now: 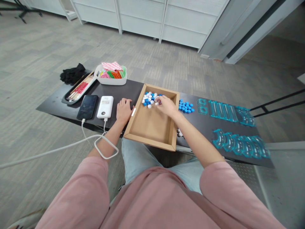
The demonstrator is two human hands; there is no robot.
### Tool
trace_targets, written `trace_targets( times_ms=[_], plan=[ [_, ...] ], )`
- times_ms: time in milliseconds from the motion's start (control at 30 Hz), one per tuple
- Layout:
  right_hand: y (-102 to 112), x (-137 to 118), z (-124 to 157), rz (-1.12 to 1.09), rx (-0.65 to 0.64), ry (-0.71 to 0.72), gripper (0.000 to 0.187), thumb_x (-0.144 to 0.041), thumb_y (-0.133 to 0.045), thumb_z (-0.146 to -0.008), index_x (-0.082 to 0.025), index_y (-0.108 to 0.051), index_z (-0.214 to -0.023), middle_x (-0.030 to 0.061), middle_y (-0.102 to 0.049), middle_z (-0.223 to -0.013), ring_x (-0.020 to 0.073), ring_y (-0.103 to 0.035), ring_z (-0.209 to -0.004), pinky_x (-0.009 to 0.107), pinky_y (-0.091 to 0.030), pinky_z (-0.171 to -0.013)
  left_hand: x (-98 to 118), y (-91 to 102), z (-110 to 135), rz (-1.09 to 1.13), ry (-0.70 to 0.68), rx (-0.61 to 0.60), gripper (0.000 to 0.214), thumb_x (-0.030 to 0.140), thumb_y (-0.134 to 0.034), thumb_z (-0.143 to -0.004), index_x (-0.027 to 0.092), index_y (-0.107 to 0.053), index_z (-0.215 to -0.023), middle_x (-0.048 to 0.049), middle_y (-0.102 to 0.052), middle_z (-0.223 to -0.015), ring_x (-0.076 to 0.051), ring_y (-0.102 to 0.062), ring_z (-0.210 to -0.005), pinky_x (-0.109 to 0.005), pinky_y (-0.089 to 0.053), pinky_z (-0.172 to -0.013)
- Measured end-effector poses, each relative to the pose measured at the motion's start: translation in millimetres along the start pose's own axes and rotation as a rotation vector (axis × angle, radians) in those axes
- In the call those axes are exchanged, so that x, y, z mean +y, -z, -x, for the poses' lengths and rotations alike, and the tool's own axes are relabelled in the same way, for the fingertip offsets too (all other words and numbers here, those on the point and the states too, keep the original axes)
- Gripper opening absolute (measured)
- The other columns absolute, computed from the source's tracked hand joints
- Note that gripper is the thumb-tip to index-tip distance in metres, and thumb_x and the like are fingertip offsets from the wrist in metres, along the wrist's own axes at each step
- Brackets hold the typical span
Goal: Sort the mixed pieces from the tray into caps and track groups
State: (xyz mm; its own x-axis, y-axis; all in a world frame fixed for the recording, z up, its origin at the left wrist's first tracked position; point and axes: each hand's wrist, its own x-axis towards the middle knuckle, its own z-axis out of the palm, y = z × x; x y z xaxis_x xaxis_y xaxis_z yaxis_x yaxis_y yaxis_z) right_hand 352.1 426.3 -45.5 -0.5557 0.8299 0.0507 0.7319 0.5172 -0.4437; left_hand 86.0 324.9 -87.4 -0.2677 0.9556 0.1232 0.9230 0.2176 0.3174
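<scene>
An open cardboard box [152,122] straddles the table's front edge. In its far left part lies a pile of small blue and white hexagonal pieces [149,99]. My right hand [165,105] reaches over the box's right wall, its fingers pinched at the near right side of the pile. A white piece [156,103] shows at those fingertips. Beside the box's left wall, my left hand [124,109] lies on the dark table with fingers stretched out and the thumb by the wall. More blue pieces [186,106] are grouped right of the box, and my right forearm partly covers some white ones [179,132].
Clear teal-edged plastic parts [240,144] lie in rows at the right. On the left are a white power bank [105,107], a phone [87,107], cables [59,151], a tray of sticks [79,89], a white basket [111,80] and black cloth [72,73].
</scene>
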Motion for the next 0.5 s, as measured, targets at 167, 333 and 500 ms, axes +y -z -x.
trace_targets(
  times_ms=[167, 333, 500],
  plan=[
    [45.7, 54.9, 61.0, -0.269, 0.24, 0.058, 0.032, -0.029, -0.076, -0.1, -0.023, -0.085, -0.129, 0.0108, -0.078, -0.123, 0.0251, -0.077, -0.101, 0.041, -0.069, -0.094, 0.5, 3.4, 0.7, -0.025, 0.004, -0.016, 0.049, 0.026, -0.057, -0.107, 0.014, -0.071, -0.152, -0.0278, -0.066, -0.155, -0.045, -0.063, -0.145, -0.053, -0.049, -0.123],
    [85.6, 112.9, 159.2, -0.2, 0.342, -0.082, 0.024, -0.041, -0.081, -0.103, -0.025, -0.087, -0.121, 0.0114, -0.08, -0.117, 0.028, -0.078, -0.103, 0.045, -0.068, -0.095, -0.4, 4.5, -0.7, -0.033, 0.027, -0.01, 0.045, 0.027, -0.059, -0.107, 0.018, -0.072, -0.149, -0.0262, -0.066, -0.151, -0.045, -0.062, -0.144, -0.052, -0.049, -0.12],
    [69.9, 146.9, 222.7, -0.196, 0.243, -0.188, 0.024, -0.034, -0.084, -0.098, -0.025, -0.087, -0.12, 0.0098, -0.081, -0.118, 0.0261, -0.081, -0.092, 0.047, -0.069, -0.098, 0.9, 8.0, -1.5, -0.058, 0.035, -0.052, 0.05, 0.024, -0.054, -0.11, 0.012, -0.069, -0.157, -0.0281, -0.063, -0.156, -0.045, -0.06, -0.146, -0.053, -0.048, -0.123]
  ],
)
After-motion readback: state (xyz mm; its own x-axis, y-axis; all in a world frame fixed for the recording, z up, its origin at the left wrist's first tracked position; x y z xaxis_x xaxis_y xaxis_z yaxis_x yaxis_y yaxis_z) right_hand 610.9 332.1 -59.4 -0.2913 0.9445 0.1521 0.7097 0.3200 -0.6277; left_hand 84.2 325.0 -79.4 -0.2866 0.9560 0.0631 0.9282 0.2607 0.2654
